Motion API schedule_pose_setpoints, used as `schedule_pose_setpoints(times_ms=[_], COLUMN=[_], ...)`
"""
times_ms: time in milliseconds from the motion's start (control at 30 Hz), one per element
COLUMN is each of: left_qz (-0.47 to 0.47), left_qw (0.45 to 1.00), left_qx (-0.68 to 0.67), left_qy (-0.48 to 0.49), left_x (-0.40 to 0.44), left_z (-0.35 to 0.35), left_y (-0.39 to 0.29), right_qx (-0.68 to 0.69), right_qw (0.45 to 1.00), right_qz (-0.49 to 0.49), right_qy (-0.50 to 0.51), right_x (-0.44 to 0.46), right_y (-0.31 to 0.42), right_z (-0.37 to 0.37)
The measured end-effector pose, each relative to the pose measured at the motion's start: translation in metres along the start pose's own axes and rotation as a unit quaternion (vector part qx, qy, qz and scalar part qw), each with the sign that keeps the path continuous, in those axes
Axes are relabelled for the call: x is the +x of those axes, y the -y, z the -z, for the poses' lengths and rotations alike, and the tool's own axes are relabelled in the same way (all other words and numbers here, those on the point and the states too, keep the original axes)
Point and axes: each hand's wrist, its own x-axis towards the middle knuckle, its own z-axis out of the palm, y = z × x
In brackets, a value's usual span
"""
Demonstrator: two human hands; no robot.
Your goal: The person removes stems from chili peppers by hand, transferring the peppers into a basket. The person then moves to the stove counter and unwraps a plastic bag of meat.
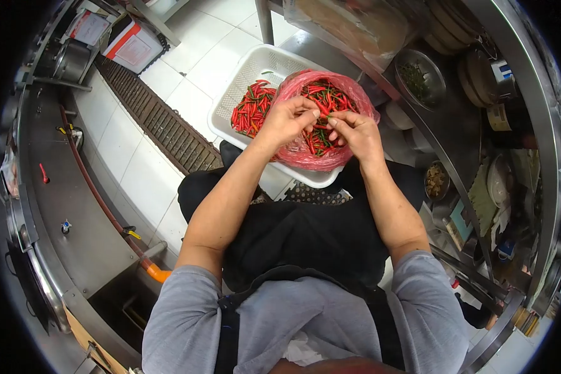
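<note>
A pink plastic bag [305, 163] full of red chili peppers with green stems [324, 93] sits open in a white perforated basket [221, 115]. Loose red chilies [250, 109] lie in the basket to the left of the bag. Above the bag's mouth, my left hand [288, 123] and my right hand [359, 134] meet with their fingertips pinched. A red chili pepper [322, 114] is between them, partly covered by the fingers. The right fingertips are at its green stem end.
A metal shelf [439, 146] on the right holds a bowl of chopped greens [417, 78] and a smaller bowl of pale pieces [436, 179]. A floor drain grate [156, 121] crosses the white tiles. Along the left runs a steel counter [75, 187]; a white-and-red tub [131, 47] stands beyond.
</note>
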Motion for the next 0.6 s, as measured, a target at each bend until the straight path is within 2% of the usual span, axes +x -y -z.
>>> schedule_pose_setpoints(times_ms=[67, 133, 200, 267, 333, 433, 533, 600], left_qz=[0.012, 0.066, 0.066, 0.066, 0.102, 0.117, 0.133, 0.16], left_qw=[1.0, 0.996, 0.992, 0.986, 0.952, 0.934, 0.949, 0.952], left_qx=[0.002, -0.053, -0.103, -0.152, -0.287, -0.338, -0.284, -0.26], left_qy=[0.007, 0.018, 0.02, 0.023, 0.033, 0.022, 0.037, 0.015], left_x=[-0.002, -0.003, -0.002, 0.0, 0.002, 0.002, 0.002, 0.002], left_z=[0.002, 0.004, 0.003, 0.004, 0.005, 0.004, 0.003, 0.001], left_y=[-0.007, -0.007, -0.005, -0.003, -0.001, 0.006, 0.002, 0.003], right_qx=[-0.07, -0.081, -0.117, -0.09, -0.062, -0.031, -0.093, -0.2], right_qw=[0.997, 0.996, 0.992, 0.995, 0.997, 0.998, 0.99, 0.958], right_qz=[0.018, 0.023, 0.029, 0.028, 0.029, 0.035, 0.072, 0.189], right_qy=[0.022, 0.029, 0.031, 0.026, 0.021, 0.03, 0.08, 0.085], right_x=[-0.003, -0.002, -0.001, -0.002, -0.004, -0.01, -0.016, -0.019], right_y=[0.002, -0.001, -0.003, 0.0, 0.002, 0.003, 0.005, 0.009], right_z=[-0.004, -0.003, -0.004, -0.005, -0.008, -0.012, -0.014, -0.017])
